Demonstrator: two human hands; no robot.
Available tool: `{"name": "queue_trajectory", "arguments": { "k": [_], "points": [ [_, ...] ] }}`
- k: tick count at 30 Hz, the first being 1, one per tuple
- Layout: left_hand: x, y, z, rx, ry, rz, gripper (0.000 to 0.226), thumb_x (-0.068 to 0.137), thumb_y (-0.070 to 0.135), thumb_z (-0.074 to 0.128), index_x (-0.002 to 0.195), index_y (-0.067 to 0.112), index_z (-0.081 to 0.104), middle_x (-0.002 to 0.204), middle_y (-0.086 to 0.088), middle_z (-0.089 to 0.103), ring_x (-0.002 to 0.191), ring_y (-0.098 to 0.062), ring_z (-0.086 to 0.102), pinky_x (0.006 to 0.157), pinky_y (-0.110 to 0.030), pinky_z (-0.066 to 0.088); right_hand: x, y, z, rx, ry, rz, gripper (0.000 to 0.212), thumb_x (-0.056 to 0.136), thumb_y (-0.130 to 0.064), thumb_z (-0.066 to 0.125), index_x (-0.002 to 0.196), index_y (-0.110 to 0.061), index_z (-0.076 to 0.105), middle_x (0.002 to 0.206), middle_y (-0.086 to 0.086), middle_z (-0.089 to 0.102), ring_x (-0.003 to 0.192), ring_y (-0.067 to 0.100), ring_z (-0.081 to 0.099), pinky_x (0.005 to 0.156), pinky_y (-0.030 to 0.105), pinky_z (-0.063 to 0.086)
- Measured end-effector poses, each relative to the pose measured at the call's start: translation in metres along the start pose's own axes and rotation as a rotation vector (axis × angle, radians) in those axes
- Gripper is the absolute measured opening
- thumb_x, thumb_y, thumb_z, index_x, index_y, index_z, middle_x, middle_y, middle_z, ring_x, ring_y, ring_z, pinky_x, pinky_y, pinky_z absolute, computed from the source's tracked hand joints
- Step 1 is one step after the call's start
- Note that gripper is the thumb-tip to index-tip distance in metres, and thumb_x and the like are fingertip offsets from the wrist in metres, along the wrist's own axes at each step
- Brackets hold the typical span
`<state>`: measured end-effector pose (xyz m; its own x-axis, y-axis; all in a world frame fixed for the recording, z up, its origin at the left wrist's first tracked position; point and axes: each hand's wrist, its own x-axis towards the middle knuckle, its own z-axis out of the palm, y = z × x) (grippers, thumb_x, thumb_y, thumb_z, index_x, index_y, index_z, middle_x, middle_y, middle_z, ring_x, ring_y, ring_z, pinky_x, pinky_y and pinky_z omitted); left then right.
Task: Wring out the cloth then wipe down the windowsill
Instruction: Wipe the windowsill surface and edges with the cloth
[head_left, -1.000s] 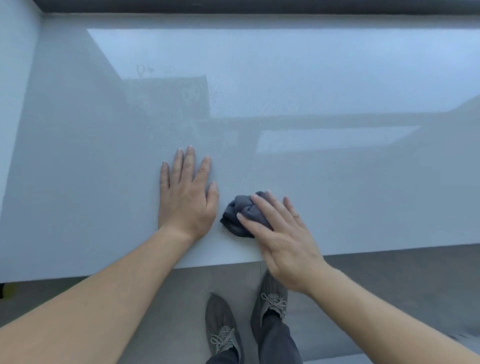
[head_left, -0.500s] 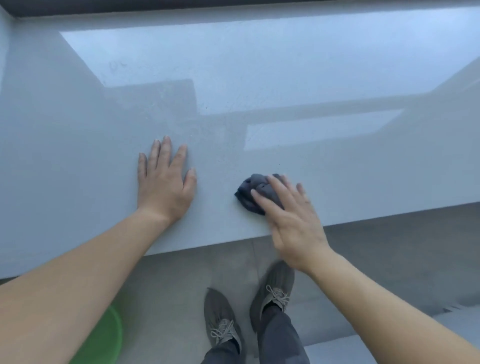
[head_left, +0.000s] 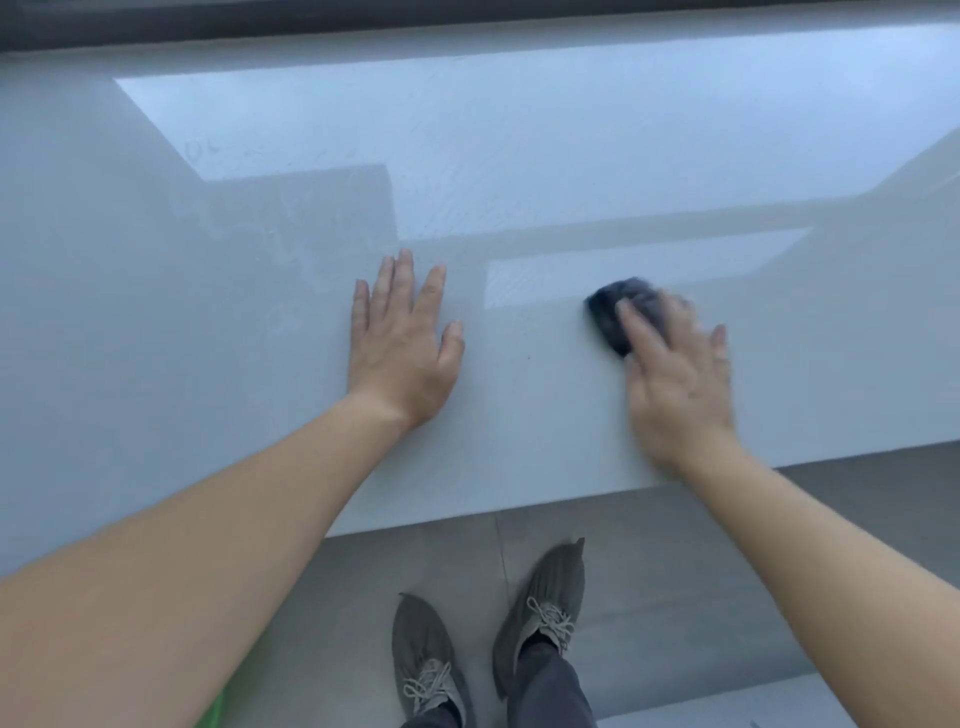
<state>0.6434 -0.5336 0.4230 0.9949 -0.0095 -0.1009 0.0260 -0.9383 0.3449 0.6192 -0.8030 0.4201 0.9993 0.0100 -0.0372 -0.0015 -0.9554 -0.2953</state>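
Green object (head_left: 214, 713): showing beneath the left forearm.
Left hand (head_left: 400, 353): lying flat, empty, on the windowsill (head_left: 156, 312).
Shoes (head_left: 426, 660): standing on the floor (head_left: 675, 545).
Cloth (head_left: 615, 312): sitting bunched on the sill.
Right hand (head_left: 675, 384): blurred, pressing straight fingers onto it.

Head-worn wide-angle view, single camera.
Looks steeply down, close over the windowsill (head_left: 156, 364); floor (head_left: 675, 519) and shoes (head_left: 545, 608) below.

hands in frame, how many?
2. Left hand lies flat on the sill, near its front edge. Right hand, blurred, is to its right, pressing on the cloth. None look hidden.
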Motion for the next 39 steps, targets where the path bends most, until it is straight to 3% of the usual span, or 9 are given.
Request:
{"name": "queue_trajectory", "arguments": {
  "k": [3, 7, 10, 14, 16, 22, 28, 35, 39],
  "points": [
    [0.017, 0.002, 0.005, 0.033, -0.013, -0.097, 0.064, 0.099, 0.045, 0.028, 0.157, 0.023, 0.012, 0.166, -0.008, -0.003, 0.152, -0.019, -0.011, 0.121, -0.043, -0.012, 0.025, -0.023, 0.005, 0.06, 0.079, 0.242, 0.057, 0.1, -0.023, 0.037, 0.155, -0.032, 0.025, 0.166, -0.001, 0.004, 0.153, 0.027, -0.002, 0.123, 0.05, -0.003],
    [0.015, 0.004, 0.009, 0.12, 0.003, -0.092, 0.067, 0.097, 0.051, 0.023, 0.157, 0.024, 0.012, 0.166, -0.009, -0.004, 0.152, -0.019, -0.012, 0.122, -0.044, -0.01, -0.007, -0.054, 0.02, 0.01, -0.084, -0.309, 0.062, 0.093, -0.019, 0.043, 0.153, -0.032, 0.031, 0.166, 0.002, 0.012, 0.153, 0.032, 0.004, 0.123, 0.052, 0.001],
    [0.015, 0.005, 0.009, 0.114, 0.02, -0.102, 0.068, 0.095, 0.052, 0.022, 0.157, 0.025, 0.015, 0.166, -0.008, -0.002, 0.152, -0.018, -0.011, 0.122, -0.043, -0.009, 0.026, -0.019, 0.01, -0.053, -0.129, -0.47, 0.062, 0.091, -0.017, 0.046, 0.15, -0.035, 0.036, 0.164, 0.003, 0.021, 0.152, 0.03, 0.014, 0.122, 0.054, 0.003],
    [0.015, 0.007, 0.009, 0.135, 0.0, -0.12, 0.07, 0.093, 0.055, 0.019, 0.157, 0.027, 0.013, 0.166, -0.006, -0.005, 0.151, -0.015, -0.014, 0.122, -0.04, -0.011, 0.115, 0.019, -0.011, 0.063, 0.008, 0.084, 0.057, 0.098, -0.019, 0.043, 0.152, -0.033, 0.032, 0.165, 0.001, 0.013, 0.152, 0.026, 0.006, 0.123, 0.052, 0.0],
    [0.016, 0.006, 0.009, 0.137, 0.006, -0.124, 0.07, 0.093, 0.055, 0.019, 0.157, 0.027, 0.014, 0.166, -0.005, -0.003, 0.151, -0.015, -0.013, 0.122, -0.041, -0.01, 0.121, -0.004, -0.007, 0.067, 0.035, 0.156, 0.06, 0.098, -0.018, 0.04, 0.154, -0.032, 0.026, 0.166, 0.0, 0.005, 0.153, 0.028, -0.001, 0.123, 0.049, -0.002],
    [0.017, 0.008, 0.008, 0.156, 0.01, -0.135, 0.069, 0.093, 0.053, 0.022, 0.156, 0.025, 0.02, 0.166, -0.005, 0.001, 0.152, -0.015, -0.008, 0.123, -0.045, -0.002, 0.085, -0.029, 0.01, -0.014, -0.165, -0.566, 0.065, 0.087, -0.016, 0.046, 0.15, -0.033, 0.037, 0.163, 0.004, 0.021, 0.151, 0.031, 0.014, 0.122, 0.055, 0.006],
    [0.018, 0.007, 0.012, 0.156, 0.022, -0.13, 0.068, 0.093, 0.052, 0.026, 0.156, 0.024, 0.023, 0.166, -0.007, 0.004, 0.153, -0.018, -0.004, 0.123, -0.045, 0.0, 0.188, -0.005, -0.007, 0.045, -0.017, 0.072, 0.06, 0.099, -0.021, 0.039, 0.155, -0.034, 0.024, 0.166, -0.001, 0.003, 0.153, 0.025, -0.002, 0.123, 0.047, -0.003],
    [0.019, 0.009, 0.009, 0.141, 0.024, -0.121, 0.066, 0.092, 0.05, 0.031, 0.152, 0.02, 0.032, 0.164, -0.012, 0.015, 0.152, -0.025, 0.007, 0.122, -0.048, 0.004, 0.135, -0.03, 0.009, -0.006, -0.186, -0.556, 0.06, 0.092, -0.019, 0.045, 0.15, -0.034, 0.037, 0.163, 0.003, 0.021, 0.152, 0.029, 0.012, 0.123, 0.049, 0.0],
    [0.035, 0.007, -0.002, 0.068, 0.082, -0.143, 0.054, 0.088, 0.045, 0.039, 0.132, 0.017, 0.053, 0.145, -0.016, 0.04, 0.138, -0.036, 0.034, 0.121, -0.052, 0.008, 0.213, -0.008, -0.002, 0.011, -0.056, -0.151, 0.056, 0.097, -0.022, 0.043, 0.151, -0.034, 0.036, 0.165, 0.002, 0.017, 0.152, 0.025, 0.011, 0.123, 0.05, 0.002]
  ]
}}
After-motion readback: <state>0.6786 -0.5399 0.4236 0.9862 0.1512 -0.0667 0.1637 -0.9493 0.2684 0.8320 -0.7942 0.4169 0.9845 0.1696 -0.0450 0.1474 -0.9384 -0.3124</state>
